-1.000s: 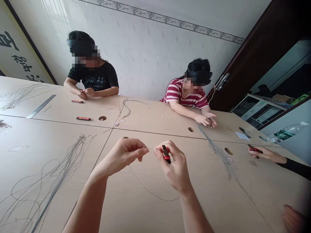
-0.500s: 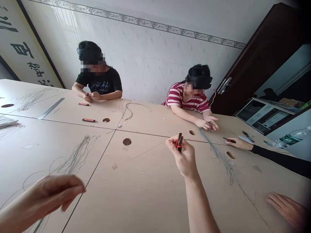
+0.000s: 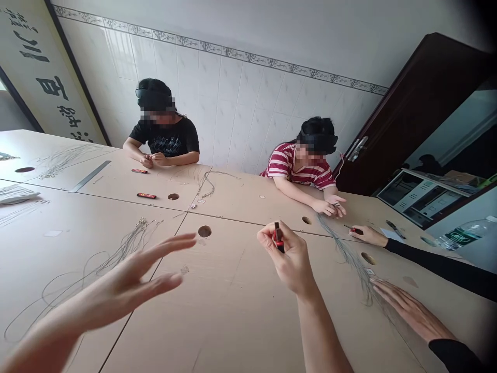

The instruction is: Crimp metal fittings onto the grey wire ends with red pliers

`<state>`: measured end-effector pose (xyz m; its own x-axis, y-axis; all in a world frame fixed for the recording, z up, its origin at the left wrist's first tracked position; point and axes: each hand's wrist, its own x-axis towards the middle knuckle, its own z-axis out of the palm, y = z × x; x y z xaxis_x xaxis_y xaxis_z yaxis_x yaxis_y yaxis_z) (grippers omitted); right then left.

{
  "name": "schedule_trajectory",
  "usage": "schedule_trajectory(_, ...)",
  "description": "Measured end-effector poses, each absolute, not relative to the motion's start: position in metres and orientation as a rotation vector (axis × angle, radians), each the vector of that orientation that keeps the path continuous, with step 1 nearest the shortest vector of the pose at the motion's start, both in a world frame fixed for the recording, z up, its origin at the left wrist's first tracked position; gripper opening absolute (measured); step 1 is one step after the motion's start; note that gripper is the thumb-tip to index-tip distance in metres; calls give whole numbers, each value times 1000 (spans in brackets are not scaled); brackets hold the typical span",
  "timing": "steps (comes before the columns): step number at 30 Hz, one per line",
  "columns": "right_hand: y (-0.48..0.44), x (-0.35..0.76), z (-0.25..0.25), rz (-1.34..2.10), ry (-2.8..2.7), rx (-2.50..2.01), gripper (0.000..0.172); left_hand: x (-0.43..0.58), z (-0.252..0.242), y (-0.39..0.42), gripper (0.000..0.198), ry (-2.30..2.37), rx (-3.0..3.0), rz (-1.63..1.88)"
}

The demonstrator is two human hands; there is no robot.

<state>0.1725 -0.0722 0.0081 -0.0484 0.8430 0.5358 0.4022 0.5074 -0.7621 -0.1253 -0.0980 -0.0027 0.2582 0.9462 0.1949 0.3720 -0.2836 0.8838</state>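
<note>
While gripping red-and-black pliers [image 3: 278, 239] in right hand [image 3: 290, 260] above the surface [image 3: 221, 326], holds left hand [image 3: 130, 276] out — spread, with thumb apart — near a bundle of thin strands [image 3: 130, 242].

On my feed I can read the character 百 [image 3: 53, 89] on the calligraphy panel [image 3: 42, 111] at far left; 1 neighbouring character [image 3: 31, 47] looks like 川. The green label [image 3: 458, 238] on the bottle [image 3: 481, 229] and the markings on 2 slim red-and-black items [image 3: 146, 196] are too small for me.
</note>
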Motion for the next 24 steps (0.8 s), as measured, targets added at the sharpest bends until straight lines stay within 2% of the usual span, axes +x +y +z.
schedule_trajectory(4, -78, 165, 16, 495, -1688, -1049, 18, -57, 9, -60, 66, 862, 1789, 700)
schedule_trajectory(5, -78, 165, 16, 493, -1678, -1051, 18, -43, 7, -56, 64, 766, 1760, 677)
schedule_trajectory(8, -76, 169, 10, 492, -1607, -1084, 19, -18, -3, -56, 41, 581, 1633, 463)
schedule_trajectory(9, -74, 170, 6, 498, -1575, -1097, 19, -16, -5, -59, 39, 526, 1580, 385)
schedule_trajectory(13, -69, 166, -10, 581, -1393, -1112, 22, -20, -1, -72, 52, 215, 1329, 285)
schedule_trajectory(16, -68, 151, -19, 648, -1241, -1119, 25, -26, 7, -80, 55, -70, 1095, 451)
schedule_trajectory(19, -72, 136, -23, 656, -1142, -1116, 27, -30, 18, -82, 50, -293, 837, 780)
schedule_trajectory(24, -83, 123, -29, 576, -1137, -1080, 24, -31, 38, -70, 42, -113, 465, 1390)
